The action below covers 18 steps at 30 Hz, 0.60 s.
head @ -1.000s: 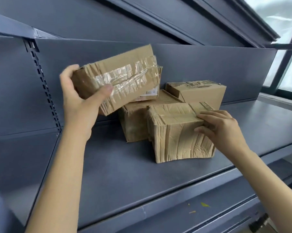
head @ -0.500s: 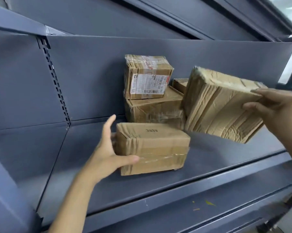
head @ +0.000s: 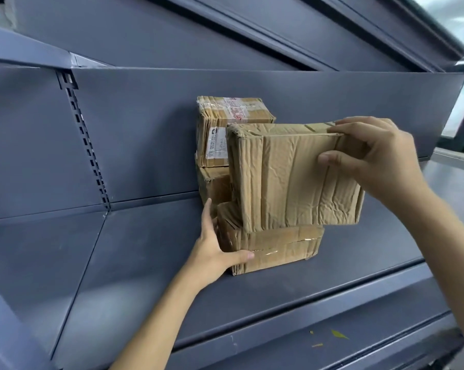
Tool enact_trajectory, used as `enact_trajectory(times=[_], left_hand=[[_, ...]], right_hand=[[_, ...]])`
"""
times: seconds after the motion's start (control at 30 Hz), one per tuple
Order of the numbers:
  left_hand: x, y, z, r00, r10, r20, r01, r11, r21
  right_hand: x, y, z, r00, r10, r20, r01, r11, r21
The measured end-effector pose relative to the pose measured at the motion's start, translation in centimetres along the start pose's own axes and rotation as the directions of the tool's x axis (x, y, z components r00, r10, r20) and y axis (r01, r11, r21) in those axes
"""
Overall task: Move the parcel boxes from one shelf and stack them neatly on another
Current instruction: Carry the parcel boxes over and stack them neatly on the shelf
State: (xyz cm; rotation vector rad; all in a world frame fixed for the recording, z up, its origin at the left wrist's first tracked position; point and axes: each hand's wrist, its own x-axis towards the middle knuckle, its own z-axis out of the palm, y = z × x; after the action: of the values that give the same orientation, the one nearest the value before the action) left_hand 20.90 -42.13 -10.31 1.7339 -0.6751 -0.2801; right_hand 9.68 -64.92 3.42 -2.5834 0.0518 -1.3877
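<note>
Right hand (head: 377, 161) gripping creased box (head: 292, 177) above flat box (head: 276, 247), left hand (head: 212, 252) clasping flat box's left end

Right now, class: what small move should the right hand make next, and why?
Probably lower the creased box flat onto the taped box. The right hand grips it just above, overhanging rightward, while the left hand steadies the taped box on the shelf.
</note>
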Motion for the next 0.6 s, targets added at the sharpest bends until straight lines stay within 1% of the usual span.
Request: enact_trajectory(times=[0.1,0.17,0.23,0.27,0.3,0.33,0.37,0.4,0.43,0.47,0.5,0.57,0.6], left_hand=[[0.1,-0.4,-0.1,1.000,0.015,-0.005,-0.015,1.000,-0.003],[0.0,-0.4,-0.3,1.000,0.012,0.025,-0.012,1.000,0.003],[-0.2,0.1,-0.9,0.997,-0.003,0.073,0.004,1.000,-0.020],[-0.3,0.6,-1.5,0.998,-0.014,0.064,0.017,0.998,-0.052],[-0.1,1.3,-2.3,1.000,-0.018,0.014,0.020,0.995,-0.098],[0.3,2.1,-3.2,0.997,-0.015,-0.081,0.003,0.990,-0.144],[1.0,3.1,-4.3,0.981,-0.004,-0.195,-0.030,0.985,-0.167],[2.0,4.1,-5.3,0.954,0.019,-0.300,-0.067,0.987,-0.147],[3.2,5.2,-6.2,0.923,0.058,-0.380,-0.094,0.993,-0.077],[4.5,6.3,-7.0,0.901,0.113,-0.420,-0.113,0.993,0.026],[6.0,7.5,-7.7,0.888,0.177,-0.425,-0.131,0.982,0.136],[9.1,9.9,-8.6,0.896,0.283,-0.343,-0.164,0.928,0.336],[10.8,10.8,-8.9,0.913,0.300,-0.275,-0.167,0.892,0.419]], right_hand=[[-0.2,0.0,1.1,1.000,-0.003,-0.023,0.004,1.000,0.023],[-0.4,-0.1,1.5,0.999,0.002,-0.038,0.000,0.999,0.048],[-0.7,-0.1,1.4,0.998,0.044,-0.055,-0.039,0.995,0.094],[-0.9,0.1,1.3,0.995,0.083,-0.056,-0.076,0.989,0.126],[-1.2,0.3,1.2,0.990,0.133,-0.054,-0.121,0.977,0.175],[-1.4,0.5,1.3,0.981,0.189,-0.050,-0.171,0.953,0.252],[-1.6,0.7,1.4,0.968,0.248,-0.038,-0.219,0.911,0.350],[-1.9,0.9,1.7,0.955,0.298,-0.014,-0.260,0.855,0.449],[-2.1,1.1,2.1,0.943,0.333,0.016,-0.291,0.801,0.523],[-2.4,1.1,2.5,0.934,0.355,0.043,-0.316,0.765,0.561],[-2.7,1.2,2.9,0.927,0.369,0.066,-0.338,0.748,0.571],[-3.1,1.1,3.6,0.921,0.380,0.087,-0.360,0.743,0.564],[-3.3,1.1,3.9,0.920,0.382,0.088,-0.362,0.743,0.563]])
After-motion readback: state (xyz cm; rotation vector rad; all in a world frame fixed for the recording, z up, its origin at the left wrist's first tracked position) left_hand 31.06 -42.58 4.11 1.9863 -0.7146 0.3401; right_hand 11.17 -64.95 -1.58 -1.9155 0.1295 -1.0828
